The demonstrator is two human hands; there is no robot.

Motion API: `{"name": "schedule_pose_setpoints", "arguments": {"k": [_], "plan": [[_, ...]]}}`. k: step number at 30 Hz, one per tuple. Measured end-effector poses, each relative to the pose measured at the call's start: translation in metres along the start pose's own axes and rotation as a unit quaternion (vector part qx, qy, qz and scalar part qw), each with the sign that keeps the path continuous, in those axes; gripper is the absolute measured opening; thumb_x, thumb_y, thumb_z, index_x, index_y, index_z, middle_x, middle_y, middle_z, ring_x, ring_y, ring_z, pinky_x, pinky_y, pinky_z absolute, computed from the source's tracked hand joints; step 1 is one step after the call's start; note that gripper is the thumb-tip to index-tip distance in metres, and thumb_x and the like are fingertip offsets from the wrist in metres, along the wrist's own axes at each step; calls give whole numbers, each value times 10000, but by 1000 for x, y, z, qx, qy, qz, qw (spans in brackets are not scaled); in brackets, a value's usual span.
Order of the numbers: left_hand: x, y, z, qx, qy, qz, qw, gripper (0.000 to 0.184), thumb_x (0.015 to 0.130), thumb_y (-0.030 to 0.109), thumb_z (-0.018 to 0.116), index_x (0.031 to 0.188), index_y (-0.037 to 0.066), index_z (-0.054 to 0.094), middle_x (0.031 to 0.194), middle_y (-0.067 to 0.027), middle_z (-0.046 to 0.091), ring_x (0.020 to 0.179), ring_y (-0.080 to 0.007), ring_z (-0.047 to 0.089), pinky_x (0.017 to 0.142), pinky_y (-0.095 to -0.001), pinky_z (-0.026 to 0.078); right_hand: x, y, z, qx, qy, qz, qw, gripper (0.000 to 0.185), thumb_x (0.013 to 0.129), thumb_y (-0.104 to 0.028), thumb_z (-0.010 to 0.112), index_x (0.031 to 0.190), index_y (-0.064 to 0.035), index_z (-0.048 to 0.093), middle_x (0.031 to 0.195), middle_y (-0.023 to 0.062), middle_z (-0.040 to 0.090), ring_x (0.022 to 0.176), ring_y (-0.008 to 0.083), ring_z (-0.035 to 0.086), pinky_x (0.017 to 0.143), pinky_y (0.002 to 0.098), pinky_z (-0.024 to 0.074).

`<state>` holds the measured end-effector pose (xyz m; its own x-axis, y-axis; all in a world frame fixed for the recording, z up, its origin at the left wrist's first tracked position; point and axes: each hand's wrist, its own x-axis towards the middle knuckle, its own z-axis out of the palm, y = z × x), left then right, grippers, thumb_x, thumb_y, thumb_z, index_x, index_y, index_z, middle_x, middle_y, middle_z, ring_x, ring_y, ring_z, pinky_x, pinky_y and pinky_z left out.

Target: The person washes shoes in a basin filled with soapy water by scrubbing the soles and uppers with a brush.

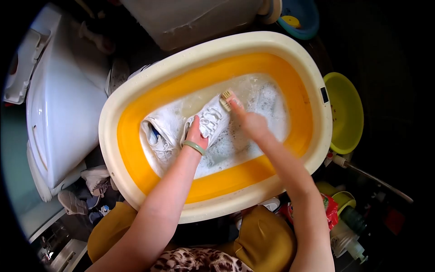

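A yellow and cream basin [217,205] holds soapy water. My left hand [197,135], with a green bangle at the wrist, grips a white laced shoe [213,119] near its opening. In my right hand [248,119] is a small scrubbing brush [228,99], its bristles against the toe end of that shoe. A second white shoe [164,131] lies at the left side of the basin, partly in the suds. Pale cloth-like material shows dimly through the foam to the right.
A lime-green bowl [348,113] stands right of the basin, and a blue basin [304,18] is at the top. White sanitary ware [63,104] rises at the left, with several shoes [72,202] below it. Bottles and a red bag [330,209] lie at lower right.
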<state>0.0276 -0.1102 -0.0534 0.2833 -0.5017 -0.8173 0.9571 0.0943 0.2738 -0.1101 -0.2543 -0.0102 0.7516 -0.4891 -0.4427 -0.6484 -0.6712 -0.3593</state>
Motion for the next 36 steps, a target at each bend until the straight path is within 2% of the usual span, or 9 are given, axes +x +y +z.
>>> {"name": "schedule_pose_setpoints", "arguments": {"k": [5, 8, 10, 14, 20, 25, 30, 34, 36], "plan": [[-26, 6, 20, 1, 60, -57, 997, 456, 950, 366, 380, 1226, 12, 463, 1218, -124, 529, 1114, -255, 511, 970, -386, 400, -55, -47, 60, 189, -34, -56, 980, 599, 864, -193, 447, 1401, -319, 212, 732, 180, 626, 640, 321, 622, 556, 434, 482], [-7, 1, -2, -2, 86, -80, 993, 467, 947, 378, 385, 1236, 18, 460, 1239, -104, 518, 1133, -232, 497, 966, -370, 403, -40, -21, 32, 150, -67, -133, 977, 541, 895, -232, 417, 1393, -321, 229, 703, 168, 620, 592, 323, 609, 522, 434, 473], [-4, 1, -3, 33, -13, 42, 999, 464, 951, 367, 381, 1245, 16, 455, 1247, -106, 512, 1141, -236, 491, 973, -365, 398, -3, -3, 16, 1, 13, -133, 991, 500, 911, -247, 397, 1384, -320, 250, 671, 152, 615, 557, 320, 598, 501, 436, 465], [-13, 1, 9, 4, 5, 2, 1000, 462, 955, 364, 365, 1250, 19, 451, 1252, -110, 509, 1149, -245, 486, 979, -369, 394, -1, -15, 13, 34, 19, 14, 999, 490, 900, -211, 387, 1368, -308, 283, 733, 172, 627, 640, 339, 618, 552, 431, 480], [-17, 5, 2, 15, 76, -66, 995, 469, 956, 366, 356, 1255, 14, 441, 1261, -110, 498, 1166, -241, 471, 998, -381, 378, -57, -26, 33, 169, -37, -109, 979, 492, 887, -239, 453, 1349, -349, 323, 660, 180, 587, 559, 335, 590, 520, 426, 467], [-11, 8, 16, 18, -26, 20, 999, 414, 937, 299, 431, 1224, 4, 465, 1232, -133, 519, 1135, -262, 500, 991, -392, 385, -21, 22, -21, -23, -11, -17, 1000, 484, 884, -215, 449, 1339, -347, 349, 756, 163, 631, 646, 312, 619, 587, 398, 485], [-25, 9, 57, 16, -20, 3, 1000, 351, 897, 232, 505, 1151, -9, 533, 1156, -137, 576, 1094, -280, 533, 980, -399, 396, -50, 34, -5, 270, 192, 32, 943, 454, 892, -238, 477, 1337, -272, 397, 967, 119, 646, 756, 285, 634, 642, 388, 477], [-37, 20, 68, 15, 18, 37, 999, 307, 874, 241, 540, 1119, 57, 568, 1108, -104, 604, 1035, -274, 563, 965, -401, 408, -65, 42, -11, 410, 167, 116, 889, 463, 878, -218, 527, 1329, -201, 424, 1050, 112, 636, 831, 239, 630, 702, 327, 470], [-43, 31, 61, 21, -95, -12, 995, 322, 878, 285, 518, 1121, 79, 562, 1109, -100, 598, 1050, -277, 547, 970, -428, 395, -65, 37, -33, 512, 94, 171, 837, 469, 870, -182, 543, 1325, -154, 432, 1034, 65, 636, 758, 143, 587, 686, 254, 446]]}}
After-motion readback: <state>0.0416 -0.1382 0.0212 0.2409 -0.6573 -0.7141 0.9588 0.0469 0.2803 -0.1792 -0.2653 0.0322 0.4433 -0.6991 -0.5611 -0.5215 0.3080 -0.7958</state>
